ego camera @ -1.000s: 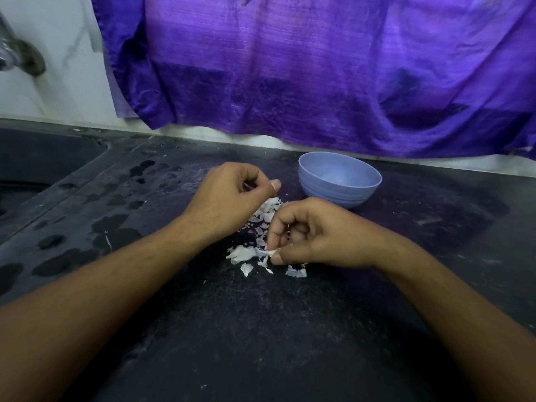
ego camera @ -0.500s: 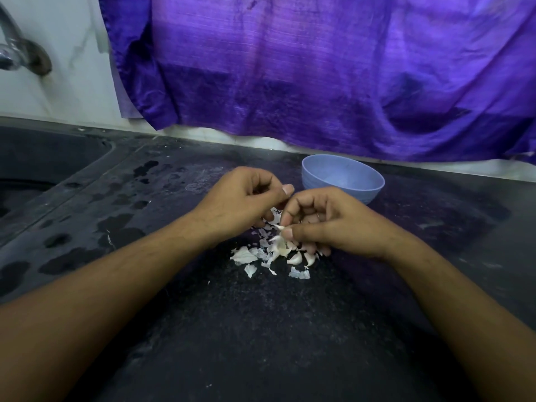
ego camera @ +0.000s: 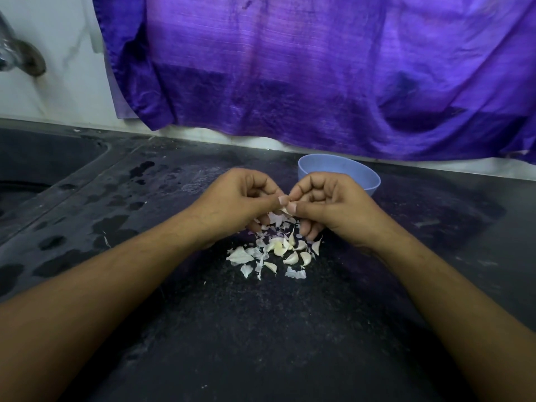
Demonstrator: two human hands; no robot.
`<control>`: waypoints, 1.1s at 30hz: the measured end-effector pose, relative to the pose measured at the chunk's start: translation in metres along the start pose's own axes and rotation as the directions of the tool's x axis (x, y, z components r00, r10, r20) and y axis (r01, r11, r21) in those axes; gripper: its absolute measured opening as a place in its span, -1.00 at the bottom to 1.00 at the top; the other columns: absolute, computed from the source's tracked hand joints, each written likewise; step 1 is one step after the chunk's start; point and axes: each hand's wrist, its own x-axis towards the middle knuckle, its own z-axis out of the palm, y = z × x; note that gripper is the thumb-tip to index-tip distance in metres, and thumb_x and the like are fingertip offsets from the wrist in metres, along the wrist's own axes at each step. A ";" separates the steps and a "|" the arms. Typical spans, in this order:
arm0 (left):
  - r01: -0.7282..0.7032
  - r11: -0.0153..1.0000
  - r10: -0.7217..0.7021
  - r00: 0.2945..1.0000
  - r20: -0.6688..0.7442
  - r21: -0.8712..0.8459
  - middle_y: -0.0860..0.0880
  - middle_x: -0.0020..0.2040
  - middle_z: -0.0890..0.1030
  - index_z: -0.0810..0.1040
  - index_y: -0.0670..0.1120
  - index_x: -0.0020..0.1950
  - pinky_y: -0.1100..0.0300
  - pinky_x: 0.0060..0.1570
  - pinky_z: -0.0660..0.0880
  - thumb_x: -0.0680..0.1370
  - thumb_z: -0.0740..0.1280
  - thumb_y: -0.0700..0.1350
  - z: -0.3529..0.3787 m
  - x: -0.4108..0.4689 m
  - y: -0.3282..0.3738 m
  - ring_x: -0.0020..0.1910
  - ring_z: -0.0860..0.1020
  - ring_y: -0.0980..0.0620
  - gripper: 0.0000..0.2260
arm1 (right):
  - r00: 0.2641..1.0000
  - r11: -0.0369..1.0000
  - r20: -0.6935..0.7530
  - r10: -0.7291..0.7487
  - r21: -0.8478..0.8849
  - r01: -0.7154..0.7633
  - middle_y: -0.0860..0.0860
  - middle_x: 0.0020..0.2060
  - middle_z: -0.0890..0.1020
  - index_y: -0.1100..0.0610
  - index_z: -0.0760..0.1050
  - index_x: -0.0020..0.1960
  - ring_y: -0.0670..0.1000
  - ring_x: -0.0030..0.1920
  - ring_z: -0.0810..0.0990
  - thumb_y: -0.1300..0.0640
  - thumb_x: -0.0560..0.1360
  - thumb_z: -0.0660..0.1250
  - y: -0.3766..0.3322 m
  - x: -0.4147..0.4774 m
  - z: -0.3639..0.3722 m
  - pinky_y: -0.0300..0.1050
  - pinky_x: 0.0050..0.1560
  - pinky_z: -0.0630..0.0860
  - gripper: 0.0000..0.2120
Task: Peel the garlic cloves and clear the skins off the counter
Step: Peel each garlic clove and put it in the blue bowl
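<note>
My left hand (ego camera: 235, 203) and my right hand (ego camera: 330, 206) meet above the dark counter (ego camera: 261, 329), fingers curled. Between their thumbs and fingertips they pinch one small garlic clove (ego camera: 285, 210), mostly hidden by the fingers. Directly below lies a pile of white garlic skins (ego camera: 240, 256) mixed with several pale cloves (ego camera: 278, 250). A blue bowl (ego camera: 368, 178) stands just behind my right hand; its inside is hidden.
A sink basin (ego camera: 37, 166) sinks into the counter at the far left, with a metal tap (ego camera: 20, 56) on the wall above it. Wet patches (ego camera: 110, 224) dot the counter's left part. A purple cloth (ego camera: 319, 76) hangs along the back wall.
My right hand rose from the skins pile and came up to my left hand. Both now pinch a clove together above the pile.
</note>
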 end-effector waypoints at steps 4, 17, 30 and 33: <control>0.029 0.999 -0.029 1.000 0.007 -0.045 0.01 -0.28 0.69 0.66 -0.20 0.00 0.21 -0.31 0.60 0.58 0.45 -0.15 0.000 -0.001 0.002 -0.31 0.60 0.07 -0.89 | 0.999 0.996 0.017 0.043 0.077 -0.044 0.19 -0.25 0.66 0.30 0.54 0.09 0.06 -0.40 0.63 0.35 0.48 0.50 0.000 0.000 0.000 -0.09 -0.40 0.58 -0.78; 0.109 0.977 -0.116 0.993 -0.026 -0.181 -0.08 -0.24 0.71 0.68 -0.19 0.00 0.22 -0.33 0.61 0.56 0.47 -0.21 0.004 -0.002 0.004 -0.36 0.60 0.12 -0.94 | 0.995 0.993 0.007 0.096 0.074 -0.097 0.34 -0.21 0.65 0.30 0.52 0.12 0.11 -0.34 0.68 0.36 0.50 0.48 -0.004 -0.002 0.002 -0.04 -0.35 0.62 -0.76; 0.078 0.962 -0.100 0.992 0.074 0.261 0.05 -0.27 0.69 0.71 -0.01 -0.07 0.22 -0.27 0.58 0.57 0.48 -0.10 -0.005 0.000 -0.003 -0.32 0.60 0.18 -0.97 | 0.989 0.988 -0.065 0.132 0.092 -0.126 0.17 -0.23 0.69 0.30 0.62 0.06 0.02 -0.33 0.70 0.39 0.55 0.40 -0.003 -0.001 -0.004 -0.13 -0.28 0.68 -0.90; 0.016 0.906 -0.060 0.994 0.093 0.422 0.21 -0.33 0.64 0.72 0.05 -0.12 0.32 -0.28 0.50 0.56 0.49 0.01 -0.005 -0.001 -0.001 -0.38 0.54 0.31 -0.91 | 0.990 0.987 -0.048 0.130 0.106 -0.125 0.20 -0.26 0.69 0.35 0.60 0.12 0.03 -0.30 0.72 0.41 0.52 0.43 -0.001 -0.001 -0.004 -0.13 -0.27 0.68 -0.82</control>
